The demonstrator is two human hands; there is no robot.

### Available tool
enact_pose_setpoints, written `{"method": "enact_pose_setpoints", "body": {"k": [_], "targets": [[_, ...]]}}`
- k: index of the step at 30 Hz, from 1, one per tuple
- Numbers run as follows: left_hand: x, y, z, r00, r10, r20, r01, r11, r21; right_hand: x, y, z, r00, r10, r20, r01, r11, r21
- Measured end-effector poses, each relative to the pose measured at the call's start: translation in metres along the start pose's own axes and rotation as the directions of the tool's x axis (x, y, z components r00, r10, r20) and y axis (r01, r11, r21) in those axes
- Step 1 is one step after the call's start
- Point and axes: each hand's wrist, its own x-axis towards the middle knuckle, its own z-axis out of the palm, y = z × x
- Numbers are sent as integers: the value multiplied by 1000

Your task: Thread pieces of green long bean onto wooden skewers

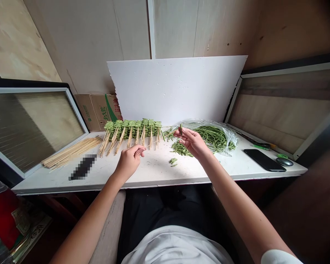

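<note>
My left hand (130, 159) is closed over the front of the table, its fingers pinched round the end of a thin bamboo skewer (155, 141) that slants up toward my right hand. Between thumb and fingertips, my right hand (191, 141) pinches a short piece of green bean (180, 128) at the skewer's far end. Below that hand lies a pile of cut bean pieces (180, 148), with a few more pieces (173, 161) nearer me. Behind my left hand, finished bean skewers (132, 128) are stacked in a row, their bare sticks pointing toward me.
Loose bamboo skewers (71, 151) lie at left beside a blurred dark object (83, 167). A clear plastic bag (231, 141) holds long green beans (211, 135). At right are a black phone (264, 160) and a mouse (284, 161). A white board (176, 88) leans behind.
</note>
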Motion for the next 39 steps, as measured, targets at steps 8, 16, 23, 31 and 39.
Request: {"method": "enact_pose_setpoints", "body": {"k": [8, 16, 23, 31, 39], "targets": [[1, -1, 0, 1000, 0, 8, 0, 1000, 8, 1, 1, 0, 1000, -8, -15, 7, 999, -47], [0, -2, -1, 1000, 5, 11, -5, 999, 37, 1, 3, -1, 1000, -24, -15, 23, 996, -91], [0, 2, -4, 1000, 10, -11, -9, 996, 90, 1, 3, -1, 997, -55, -48, 50, 992, -112], [-1, 0, -4, 999, 24, -41, -17, 987, 161, 1, 9, 1, 997, -70, -39, 63, 987, -145], [-2, -4, 1, 998, 16, -53, -8, 986, 165, -2, 10, 6, 997, -66, -50, 56, 983, -175]]}}
